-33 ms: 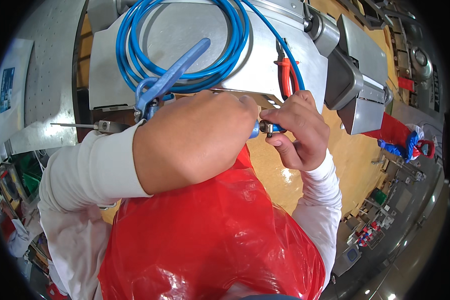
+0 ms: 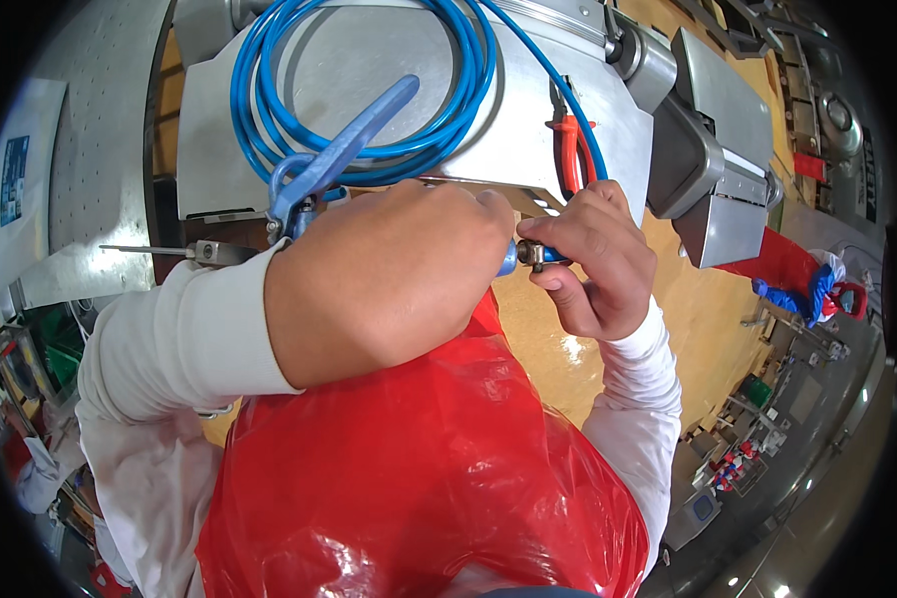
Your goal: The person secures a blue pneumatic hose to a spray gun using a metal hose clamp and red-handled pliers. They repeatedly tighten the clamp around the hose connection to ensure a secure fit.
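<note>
My left hand (image 2: 399, 269) is closed, knuckles up, around a blue tool with a long lever (image 2: 364, 135). Most of the tool's body is hidden under that hand. Its blue end comes out beside my right hand (image 2: 598, 261), where a small metal clamp (image 2: 534, 257) sits around the joint. The thumb and fingers of my right hand pinch the blue hose (image 2: 554, 256) right at this clamp. From there the hose passes behind my fingers and up to a loose coil on a metal surface (image 2: 374, 60).
Red-handled pliers (image 2: 570, 149) lie on the metal surface beside the hose. A thin metal rod with a block (image 2: 207, 251) juts out left of my left wrist. Grey machine housings (image 2: 713, 179) stand at the right, and a perforated metal panel (image 2: 100, 149) at the left.
</note>
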